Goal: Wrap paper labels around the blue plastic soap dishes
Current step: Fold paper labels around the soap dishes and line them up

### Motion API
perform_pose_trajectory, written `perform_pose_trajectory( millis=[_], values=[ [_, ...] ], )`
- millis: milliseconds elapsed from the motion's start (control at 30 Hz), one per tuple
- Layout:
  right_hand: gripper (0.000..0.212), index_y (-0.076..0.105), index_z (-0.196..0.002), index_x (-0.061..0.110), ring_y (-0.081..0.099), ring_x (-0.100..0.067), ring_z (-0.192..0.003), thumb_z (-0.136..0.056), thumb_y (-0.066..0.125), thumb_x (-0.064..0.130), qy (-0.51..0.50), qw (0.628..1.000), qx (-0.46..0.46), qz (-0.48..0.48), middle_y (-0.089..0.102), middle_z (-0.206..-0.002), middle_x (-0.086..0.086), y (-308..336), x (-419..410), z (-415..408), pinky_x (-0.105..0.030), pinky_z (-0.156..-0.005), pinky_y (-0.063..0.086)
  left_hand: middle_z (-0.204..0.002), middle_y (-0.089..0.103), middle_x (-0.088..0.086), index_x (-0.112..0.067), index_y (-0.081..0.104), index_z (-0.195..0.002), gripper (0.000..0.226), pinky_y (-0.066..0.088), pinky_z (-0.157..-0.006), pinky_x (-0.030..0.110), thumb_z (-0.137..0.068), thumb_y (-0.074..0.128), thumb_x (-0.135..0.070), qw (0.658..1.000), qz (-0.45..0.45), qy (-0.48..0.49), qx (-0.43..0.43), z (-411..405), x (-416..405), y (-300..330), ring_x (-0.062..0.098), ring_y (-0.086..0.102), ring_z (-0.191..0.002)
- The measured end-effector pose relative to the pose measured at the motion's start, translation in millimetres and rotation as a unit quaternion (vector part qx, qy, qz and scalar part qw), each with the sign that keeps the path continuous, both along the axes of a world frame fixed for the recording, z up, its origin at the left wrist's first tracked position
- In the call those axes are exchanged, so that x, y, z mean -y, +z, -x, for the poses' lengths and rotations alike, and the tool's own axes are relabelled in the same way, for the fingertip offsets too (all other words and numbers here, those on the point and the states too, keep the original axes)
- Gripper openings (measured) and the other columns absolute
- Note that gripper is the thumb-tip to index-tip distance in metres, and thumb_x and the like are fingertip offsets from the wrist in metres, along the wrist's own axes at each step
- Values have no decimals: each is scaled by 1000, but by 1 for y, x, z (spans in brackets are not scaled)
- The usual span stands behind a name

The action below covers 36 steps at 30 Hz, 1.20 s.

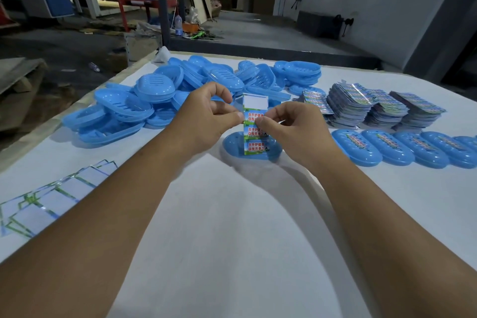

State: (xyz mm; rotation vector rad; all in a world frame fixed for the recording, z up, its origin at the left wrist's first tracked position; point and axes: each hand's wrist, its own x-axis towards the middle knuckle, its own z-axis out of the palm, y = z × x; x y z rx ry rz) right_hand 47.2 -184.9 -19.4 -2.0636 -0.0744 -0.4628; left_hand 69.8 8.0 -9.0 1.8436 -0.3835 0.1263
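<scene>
While the soap dish (251, 148) lies mid-frame, left hand (206, 113) and right hand (296, 126) pinch the label (254, 124) upright, probably peeling its backing before wrapping.

White table (219, 214): soap dishes (160, 95) heaped, label stacks (374, 108), backing sheets (51, 196).

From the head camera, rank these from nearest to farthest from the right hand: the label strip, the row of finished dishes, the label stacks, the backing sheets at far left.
From the right hand:
1. Label strip, pinched in that hand, over the centre dish.
2. Row of finished dishes, just to its right.
3. Label stacks, farther back on the right; close to the row, a narrow call.
4. Backing sheets, at the far left edge.
</scene>
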Motion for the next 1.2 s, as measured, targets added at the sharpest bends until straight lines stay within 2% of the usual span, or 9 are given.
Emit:
perform_pose_trajectory(
  millis=[167, 333, 433, 633, 733, 800, 933, 1133, 1200],
  values=[
    [18, 77, -71, 23, 50, 2, -48, -87, 78, 30, 66, 998, 15, -7, 68, -58, 11, 1, -6, 8, -13, -49, 37, -82, 78, -7, -21, 47, -86, 31, 56, -77, 22, -87, 75, -9, 999, -12, -27, 26, 3, 3, -2, 10, 74, -78],
    [17, 80, -72, 22, 57, -7, -54, -86, 77, 31, 62, 998, 1, -23, 76, -70, -2, 4, -6, 9, -29, -58, 46, -84, 78, 0, -20, 45, -84, 33, 57, -88, 41, -87, 76, -8, 998, -25, -32, 38, 6, 6, -2, 26, 74, -85],
    [16, 80, -73, 19, 59, -6, -55, -86, 77, 28, 55, 998, -10, -39, 76, -72, -3, 5, -7, 8, -25, -56, 47, -83, 78, 1, -21, 45, -83, 34, 57, -91, 47, -85, 77, -9, 999, -20, -24, 31, 6, 5, -1, 34, 72, -88],
    [20, 79, -69, 15, 56, -8, -55, -88, 74, 22, 48, 994, -46, -92, 76, -77, -9, 7, -2, 7, -16, -48, 41, -81, 75, 7, -25, 47, -80, 31, 55, -81, 43, -81, 75, -13, 996, -51, 69, 19, 1, 2, 0, 33, 67, -80],
    [19, 79, -71, 15, 56, -7, -55, -87, 73, 22, 47, 992, -60, -105, 78, -78, -1, 8, 1, 8, -17, -47, 41, -69, 67, -4, -26, 48, -78, 27, 45, -63, 30, -80, 72, -13, 990, -89, 106, 27, -4, -7, 0, 11, 54, -57],
    [18, 79, -71, 15, 56, -7, -55, -86, 73, 22, 42, 991, -72, -109, 78, -79, 1, 10, 3, 8, -20, -46, 41, -69, 62, -8, -26, 48, -77, 24, 37, -57, 27, -80, 70, -16, 984, -120, 133, 27, -6, -13, 1, 4, 48, -54],
    [19, 79, -66, 18, 55, -7, -55, -84, 75, 22, 44, 984, -94, -145, 79, -81, -3, 13, 5, 8, -20, -47, 42, -73, 60, -8, -22, 55, -72, 18, 36, -53, 27, -77, 72, -24, 966, -183, 180, 5, -10, -22, 4, 7, 52, -65],
    [18, 80, -70, 15, 53, -7, -55, -85, 74, 22, 77, 974, -132, -166, 79, -84, -6, 12, 1, 10, -19, -47, 41, -68, 68, 6, -18, 56, -57, 20, 40, -57, 27, -69, 70, -24, 965, -190, 172, -60, -14, -35, 8, 15, 50, -60],
    [21, 79, -65, 17, 51, -7, -54, -84, 73, 21, 68, 970, -136, -189, 79, -83, -6, 13, 2, 9, -18, -46, 40, -61, 63, 4, -17, 58, -56, 18, 39, -56, 27, -69, 69, -22, 958, -214, 176, -66, -15, -38, 7, 16, 49, -58]
  ],
)
